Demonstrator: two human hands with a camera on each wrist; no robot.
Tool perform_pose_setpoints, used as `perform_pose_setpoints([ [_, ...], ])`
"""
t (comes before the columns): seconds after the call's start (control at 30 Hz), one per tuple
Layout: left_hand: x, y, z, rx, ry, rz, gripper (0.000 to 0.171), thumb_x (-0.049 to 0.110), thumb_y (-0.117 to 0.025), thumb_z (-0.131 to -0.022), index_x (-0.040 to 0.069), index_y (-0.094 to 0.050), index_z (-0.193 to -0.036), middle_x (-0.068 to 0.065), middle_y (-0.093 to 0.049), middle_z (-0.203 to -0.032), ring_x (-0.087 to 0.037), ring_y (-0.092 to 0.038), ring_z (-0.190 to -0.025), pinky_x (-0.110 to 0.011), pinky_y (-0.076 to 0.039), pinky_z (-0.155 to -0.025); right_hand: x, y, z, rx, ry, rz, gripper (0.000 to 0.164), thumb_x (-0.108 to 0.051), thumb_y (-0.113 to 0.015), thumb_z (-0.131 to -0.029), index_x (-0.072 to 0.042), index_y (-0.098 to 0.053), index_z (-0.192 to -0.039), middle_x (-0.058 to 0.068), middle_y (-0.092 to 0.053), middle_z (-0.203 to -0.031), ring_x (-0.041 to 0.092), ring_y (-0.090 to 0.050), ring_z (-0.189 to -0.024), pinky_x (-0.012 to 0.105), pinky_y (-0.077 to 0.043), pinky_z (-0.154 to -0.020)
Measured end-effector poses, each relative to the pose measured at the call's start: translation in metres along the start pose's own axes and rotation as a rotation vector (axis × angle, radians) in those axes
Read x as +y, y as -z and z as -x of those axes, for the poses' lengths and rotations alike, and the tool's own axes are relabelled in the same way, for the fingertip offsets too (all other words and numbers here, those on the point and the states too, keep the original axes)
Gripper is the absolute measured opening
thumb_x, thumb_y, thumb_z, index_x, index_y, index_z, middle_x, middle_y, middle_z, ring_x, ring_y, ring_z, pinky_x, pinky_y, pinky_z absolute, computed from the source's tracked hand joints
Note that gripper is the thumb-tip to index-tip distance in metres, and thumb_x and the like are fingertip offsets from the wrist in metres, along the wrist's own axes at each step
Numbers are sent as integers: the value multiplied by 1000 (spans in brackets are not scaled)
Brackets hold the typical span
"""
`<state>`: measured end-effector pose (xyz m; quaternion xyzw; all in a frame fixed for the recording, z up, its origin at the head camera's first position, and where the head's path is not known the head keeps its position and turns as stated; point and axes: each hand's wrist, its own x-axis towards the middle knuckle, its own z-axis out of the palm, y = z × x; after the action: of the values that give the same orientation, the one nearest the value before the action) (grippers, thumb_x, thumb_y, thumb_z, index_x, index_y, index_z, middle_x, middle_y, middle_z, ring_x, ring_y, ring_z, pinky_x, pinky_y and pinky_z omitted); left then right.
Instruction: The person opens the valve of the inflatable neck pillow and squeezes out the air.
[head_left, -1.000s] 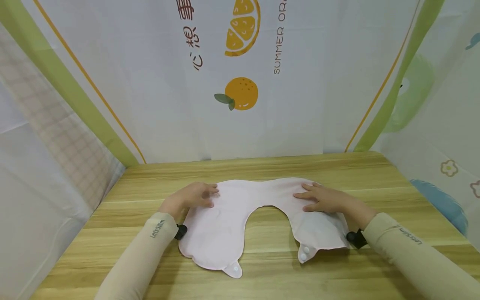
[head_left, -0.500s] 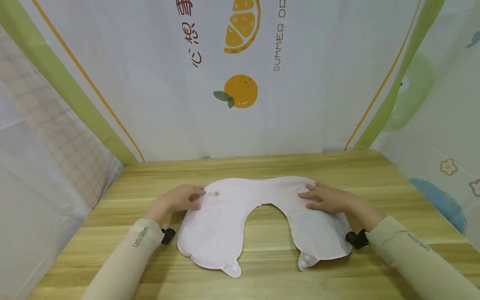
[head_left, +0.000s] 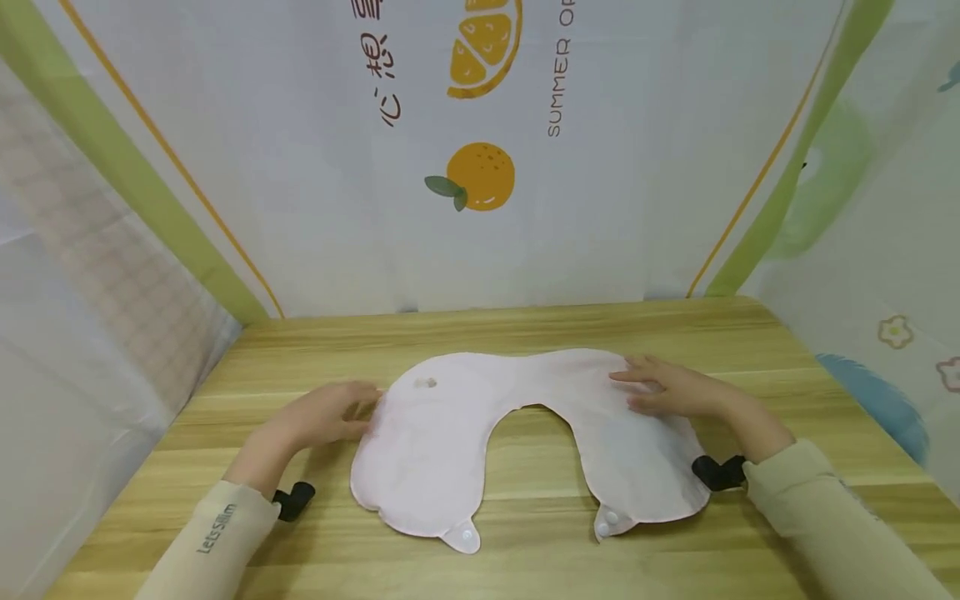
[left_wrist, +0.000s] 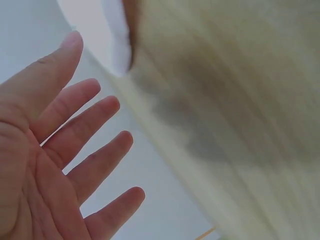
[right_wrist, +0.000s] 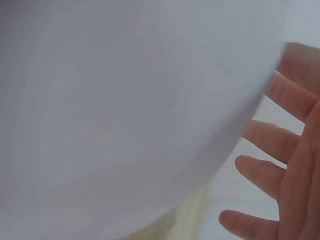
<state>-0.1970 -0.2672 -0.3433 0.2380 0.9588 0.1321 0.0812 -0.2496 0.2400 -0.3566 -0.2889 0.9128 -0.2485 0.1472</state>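
A pale pink U-shaped neck pillow [head_left: 438, 454] lies on the wooden table, its two ends toward the person. On its left lobe shows a small valve [head_left: 425, 382]; snap tabs stick out at the left end [head_left: 462, 537] and the right end [head_left: 615, 522]. My left hand [head_left: 326, 414] is at the pillow's left edge, its fingers spread and relaxed in the left wrist view. Over the right lobe's outer edge my right hand [head_left: 675, 390] hovers with loose fingers. The pillow's fabric [right_wrist: 125, 100] fills much of the right wrist view, overlapping some of that hand's fingertips.
The wood-grain table [head_left: 532, 533] runs back to a white curtain [head_left: 585, 225] printed with oranges. More patterned cloth hangs at the left [head_left: 112, 250] and right [head_left: 847, 308]. Black wrist cameras [head_left: 295, 500] are strapped at both sleeves.
My left hand has drawn off the left lobe, leftward to its edge, uncovering the valve. My right hand has shifted slightly right. The pillow's right end has settled flatter.
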Motion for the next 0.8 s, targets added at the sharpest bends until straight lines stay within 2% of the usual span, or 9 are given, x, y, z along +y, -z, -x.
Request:
perform_pose_setpoints([
  [0.23,29,8,31,77,7,-58,44,23,-68,-83,3,-60,-122,-18,-49,-135,-41,-46,-122,-54,-40,-97,-35,-1,-7,80,151,-25,49,-37,-54,-92,-16,-48,-136,15,-35,-147,39,-27,-135,58,-29,-104],
  [0.37,43,6,43,151,-54,-93,41,22,-70,-82,4,-63,-118,-15,-56,-128,-36,-52,-118,-50,-45,-94,-61,-3,-11,103,209,-25,49,-38,-56,-91,-22,-47,-136,3,-39,-146,29,-31,-136,52,-31,-106],
  [0.5,55,1,49,210,-107,-140,35,23,-72,-79,8,-67,-110,-5,-64,-115,-25,-59,-109,-42,-49,-90,-87,-10,-16,127,279,-13,48,-39,-56,-91,-21,-49,-135,-3,-42,-143,22,-36,-134,47,-34,-106],
  [0.63,65,-4,51,205,-130,-148,27,23,-73,-78,12,-68,-102,5,-65,-102,-15,-62,-97,-32,-52,-81,-111,-22,-23,97,355,-24,48,-39,-56,-91,-18,-50,-134,-4,-47,-139,18,-41,-131,43,-36,-105],
  [0.8,73,-11,51,177,-182,-92,15,21,-73,-77,15,-69,-90,10,-64,-89,-10,-61,-84,-25,-51,-73,-130,-42,-36,31,385,-56,42,-33,-59,-90,-20,-54,-129,-8,-55,-130,12,-47,-124,36,-40,-103],
])
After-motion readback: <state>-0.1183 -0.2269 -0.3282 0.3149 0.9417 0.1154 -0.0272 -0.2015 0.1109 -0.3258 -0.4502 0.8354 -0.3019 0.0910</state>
